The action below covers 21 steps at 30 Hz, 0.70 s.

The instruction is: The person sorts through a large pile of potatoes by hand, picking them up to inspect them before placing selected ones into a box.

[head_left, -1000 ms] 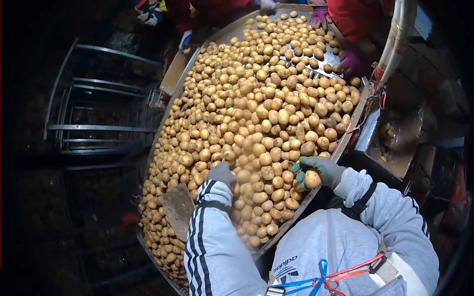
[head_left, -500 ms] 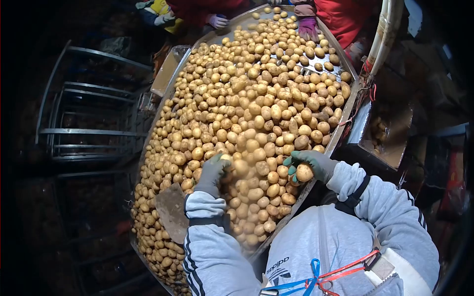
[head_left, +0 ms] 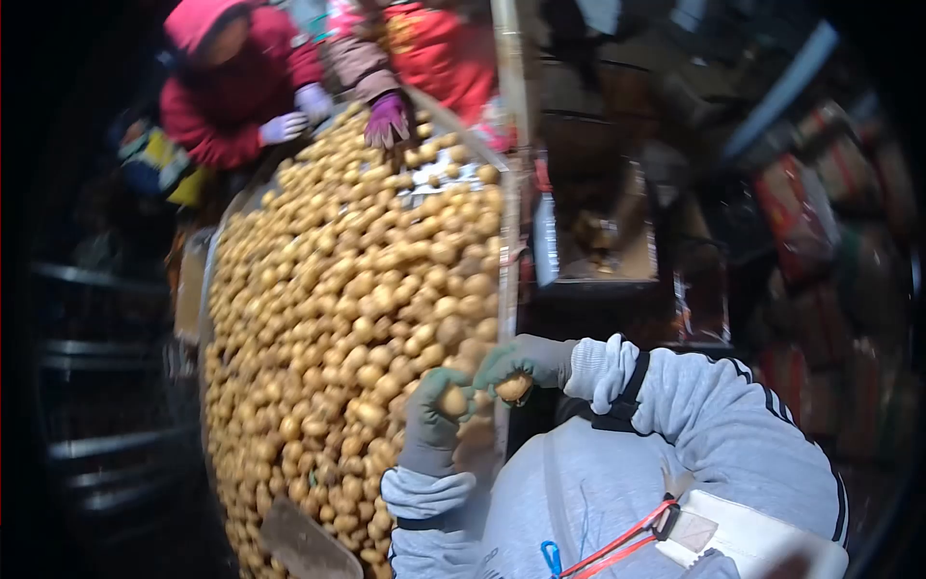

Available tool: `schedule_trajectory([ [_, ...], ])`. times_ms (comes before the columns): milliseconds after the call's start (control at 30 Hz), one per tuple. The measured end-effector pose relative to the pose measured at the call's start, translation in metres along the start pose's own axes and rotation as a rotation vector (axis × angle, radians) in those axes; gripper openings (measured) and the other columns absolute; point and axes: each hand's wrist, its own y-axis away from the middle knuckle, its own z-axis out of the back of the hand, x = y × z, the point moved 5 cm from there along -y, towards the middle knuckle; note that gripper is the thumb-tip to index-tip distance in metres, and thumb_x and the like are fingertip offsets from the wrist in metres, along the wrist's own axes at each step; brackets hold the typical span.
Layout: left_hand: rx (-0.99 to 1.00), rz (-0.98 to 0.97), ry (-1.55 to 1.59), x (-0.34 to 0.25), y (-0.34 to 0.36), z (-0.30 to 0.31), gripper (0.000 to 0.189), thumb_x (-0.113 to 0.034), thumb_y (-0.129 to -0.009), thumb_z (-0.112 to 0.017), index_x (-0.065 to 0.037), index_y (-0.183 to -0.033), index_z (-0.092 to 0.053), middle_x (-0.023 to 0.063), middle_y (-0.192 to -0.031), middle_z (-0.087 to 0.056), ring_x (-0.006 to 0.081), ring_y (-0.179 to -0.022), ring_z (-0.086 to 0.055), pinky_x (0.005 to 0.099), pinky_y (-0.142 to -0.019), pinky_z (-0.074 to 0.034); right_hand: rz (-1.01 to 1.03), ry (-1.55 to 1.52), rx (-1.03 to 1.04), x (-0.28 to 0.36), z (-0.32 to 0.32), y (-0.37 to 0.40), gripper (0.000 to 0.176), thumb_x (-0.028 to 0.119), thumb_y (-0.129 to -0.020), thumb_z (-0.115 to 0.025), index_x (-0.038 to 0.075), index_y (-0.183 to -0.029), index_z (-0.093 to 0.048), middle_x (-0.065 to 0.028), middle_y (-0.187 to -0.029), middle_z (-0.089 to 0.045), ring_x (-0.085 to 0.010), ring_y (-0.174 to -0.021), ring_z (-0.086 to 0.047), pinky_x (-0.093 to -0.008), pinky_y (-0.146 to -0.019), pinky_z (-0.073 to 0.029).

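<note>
My left hand (head_left: 434, 417), in a grey-green glove, is closed around a potato (head_left: 452, 400) over the near edge of the heap. Close beside it, my right hand (head_left: 521, 369) wears a matching glove and grips another potato (head_left: 513, 388) right by the table's metal rim (head_left: 505, 280). The fingers of both hands nearly meet. A broad heap of potatoes (head_left: 338, 318) spreads over the sorting table in front of me.
Across the heap, one person in a dark red hooded top (head_left: 231, 96) wears pale gloves; another's purple-gloved hand (head_left: 388, 121) reaches over the potatoes. An open cardboard box (head_left: 603, 268) stands to the right. A flat brown board (head_left: 307, 540) lies at the lower left.
My view has swung to the right, blurring parts of the scene. My hands have come together at the table's edge, the right still holding a potato. The people opposite show more fully.
</note>
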Motion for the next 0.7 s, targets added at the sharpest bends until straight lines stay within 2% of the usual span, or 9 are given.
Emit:
schedule_trajectory([
  [67,-0.048,-0.004,0.031,0.008,-0.018,-0.015,0.023,-0.026,-0.094,-0.062,-0.004,-0.097,-0.068,0.0085,-0.085,-0.069,0.017,-0.071,-0.068,0.0291,-0.058,-0.058,-0.353,-0.272,-0.224,0.006,0.022,0.038,0.018,0.005,-0.094,-0.069,-0.004,-0.108,-0.076,-0.0128,-0.104,-0.072,-0.0211,-0.075,-0.075,-0.0309,-0.062,-0.064],
  [167,-0.092,0.205,0.036,0.015,-0.036,-0.029,0.02,-0.023,-0.093,-0.061,-0.003,-0.095,-0.066,0.0076,-0.081,-0.066,0.0189,-0.065,-0.065,0.0302,-0.055,-0.057,-0.424,-0.248,-0.55,0.015,0.073,0.112,0.016,0.008,-0.095,-0.067,-0.003,-0.101,-0.076,-0.0115,-0.098,-0.071,-0.0228,-0.077,-0.077,-0.032,-0.061,-0.064],
  [233,-0.052,0.197,0.011,0.025,-0.052,-0.034,0.02,-0.022,-0.093,-0.061,-0.003,-0.096,-0.066,0.008,-0.08,-0.066,0.0189,-0.065,-0.065,0.0298,-0.055,-0.056,-0.507,-0.367,-0.81,0.03,0.104,0.164,0.014,0.009,-0.093,-0.068,-0.002,-0.098,-0.076,-0.0111,-0.096,-0.071,-0.0233,-0.076,-0.077,-0.033,-0.06,-0.063],
  [367,-0.044,0.206,-0.021,0.024,-0.063,-0.063,0.018,-0.021,-0.094,-0.062,-0.003,-0.098,-0.067,0.0079,-0.079,-0.065,0.0188,-0.063,-0.064,0.0288,-0.055,-0.054,-0.37,-0.023,-1.167,0.063,0.166,0.266,0.016,0.013,-0.092,-0.067,0.0,-0.094,-0.077,-0.0117,-0.092,-0.073,-0.0205,-0.071,-0.073,-0.0316,-0.06,-0.06],
  [433,-0.023,0.178,-0.004,0.029,-0.069,-0.071,0.022,-0.023,-0.097,-0.066,-0.003,-0.106,-0.067,0.0069,-0.084,-0.065,0.0189,-0.067,-0.065,0.0289,-0.057,-0.054,-0.361,0.325,-1.268,0.036,0.222,0.336,0.02,0.016,-0.092,-0.071,0.003,-0.105,-0.077,-0.0094,-0.088,-0.072,-0.0145,-0.073,-0.069,-0.0292,-0.063,-0.055],
  [500,-0.015,0.161,0.02,0.033,-0.075,-0.074,0.025,-0.024,-0.098,-0.068,-0.003,-0.112,-0.066,0.0064,-0.088,-0.066,0.0189,-0.071,-0.066,0.029,-0.06,-0.054,-0.643,0.429,-1.438,0.05,0.236,0.355,0.034,0.017,-0.092,-0.074,0.005,-0.123,-0.072,-0.0066,-0.088,-0.071,-0.0106,-0.075,-0.064,-0.0261,-0.068,-0.051],
  [600,0.033,0.214,0.09,0.043,-0.078,-0.082,0.029,-0.028,-0.101,-0.07,-0.005,-0.118,-0.066,0.0038,-0.097,-0.067,0.0147,-0.081,-0.069,0.0276,-0.068,-0.056,-0.533,0.229,-1.299,0.047,0.226,0.293,0.049,0.02,-0.096,-0.073,0.008,-0.142,-0.06,-0.005,-0.109,-0.07,-0.0091,-0.079,-0.061,-0.0256,-0.067,-0.049],
  [633,0.124,0.185,0.178,0.052,-0.084,-0.085,0.029,-0.027,-0.102,-0.07,-0.005,-0.12,-0.066,0.0034,-0.099,-0.068,0.0146,-0.083,-0.069,0.0279,-0.07,-0.057,-0.473,-0.138,-1.141,0.024,0.209,0.265,0.051,0.022,-0.1,-0.068,0.01,-0.148,-0.055,-0.0054,-0.121,-0.067,-0.0127,-0.088,-0.065,-0.0288,-0.069,-0.054],
  [700,0.073,0.097,-0.026,0.062,-0.093,-0.093,0.039,-0.025,-0.103,-0.066,-0.004,-0.135,-0.063,0.0065,-0.121,-0.068,0.0149,-0.101,-0.069,0.0278,-0.086,-0.059,-0.526,-0.686,-0.826,0.02,0.143,0.176,0.055,0.024,-0.102,-0.064,0.013,-0.153,-0.047,-0.0119,-0.14,-0.058,-0.0234,-0.098,-0.073,-0.0389,-0.082,-0.063],
])
